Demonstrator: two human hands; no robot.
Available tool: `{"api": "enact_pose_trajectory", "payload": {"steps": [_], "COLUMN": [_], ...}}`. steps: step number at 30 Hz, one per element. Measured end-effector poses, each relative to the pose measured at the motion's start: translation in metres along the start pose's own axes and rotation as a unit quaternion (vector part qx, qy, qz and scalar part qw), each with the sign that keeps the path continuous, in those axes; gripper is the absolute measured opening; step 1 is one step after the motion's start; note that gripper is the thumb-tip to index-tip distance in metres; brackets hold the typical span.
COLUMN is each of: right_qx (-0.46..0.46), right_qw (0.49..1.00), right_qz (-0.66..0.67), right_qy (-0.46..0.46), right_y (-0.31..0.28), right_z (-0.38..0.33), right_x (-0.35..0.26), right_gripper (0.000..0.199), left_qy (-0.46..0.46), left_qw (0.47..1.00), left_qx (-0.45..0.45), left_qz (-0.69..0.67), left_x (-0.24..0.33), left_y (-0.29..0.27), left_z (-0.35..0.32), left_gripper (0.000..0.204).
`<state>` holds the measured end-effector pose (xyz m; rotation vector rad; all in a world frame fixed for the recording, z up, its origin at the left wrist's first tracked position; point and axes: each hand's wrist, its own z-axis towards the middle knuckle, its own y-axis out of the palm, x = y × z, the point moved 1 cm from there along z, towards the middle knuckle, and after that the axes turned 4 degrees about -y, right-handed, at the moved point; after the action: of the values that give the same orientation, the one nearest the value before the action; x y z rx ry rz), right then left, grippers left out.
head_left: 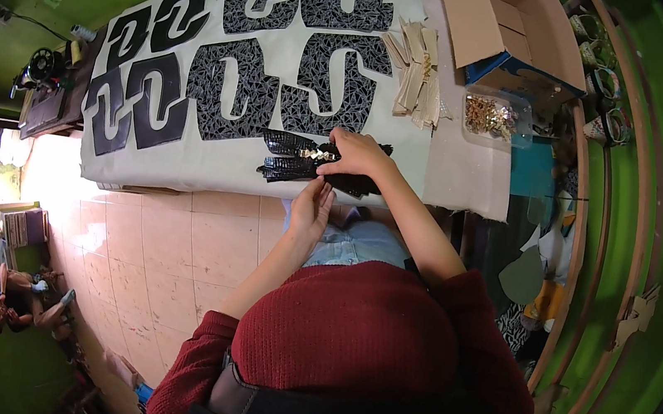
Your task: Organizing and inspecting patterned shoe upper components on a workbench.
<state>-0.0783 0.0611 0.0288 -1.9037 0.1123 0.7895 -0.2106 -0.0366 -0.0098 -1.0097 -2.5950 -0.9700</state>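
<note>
A bundle of glossy black, crocodile-textured strips (282,169) lies across the table's near edge, with a row of gold-coloured ornaments (317,155) at its middle. From the right, my right hand (361,157) grips it, thumb on the near side and fingers across the far side. My left hand (312,211) comes from below, its fingertips pinched together at the bundle's near edge beside the right thumb. Part of the bundle is hidden under my right hand. Just beyond lie black cut-out pieces with a pale cracked pattern (348,109).
Several plain black cut-outs (160,119) lie on the white-covered table (211,170). Beige strips (413,92) rest toward the right, near a clear tub of gold-coloured parts (490,115) and an open cardboard box (469,24). A sewing machine (42,67) stands far left; another person (23,288) sits lower left.
</note>
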Motion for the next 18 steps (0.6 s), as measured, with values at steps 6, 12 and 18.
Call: {"api": "enact_pose_trajectory", "payload": {"steps": [6, 12, 18], "right_qx": [-0.168, -0.071, -0.008], "right_qw": [0.983, 0.995, 0.998], "right_qz": [-0.047, -0.063, 0.012], "right_qy": [0.061, -0.015, -0.067], "right_y": [-0.001, 0.005, -0.008], "right_z": [0.007, -0.011, -0.033], "right_x": [-0.004, 0.001, 0.001], "right_gripper": [0.087, 0.087, 0.080], "left_qy": [-0.086, -0.100, -0.102], "left_qw": [0.995, 0.990, 0.982], "left_qx": [-0.044, -0.097, -0.138], "left_qz": [-0.039, 0.027, 0.082], "left_x": [0.009, 0.015, 0.015], "left_y": [-0.008, -0.007, 0.000], "left_z": [0.002, 0.001, -0.008], "left_gripper": [0.005, 0.005, 0.019]}}
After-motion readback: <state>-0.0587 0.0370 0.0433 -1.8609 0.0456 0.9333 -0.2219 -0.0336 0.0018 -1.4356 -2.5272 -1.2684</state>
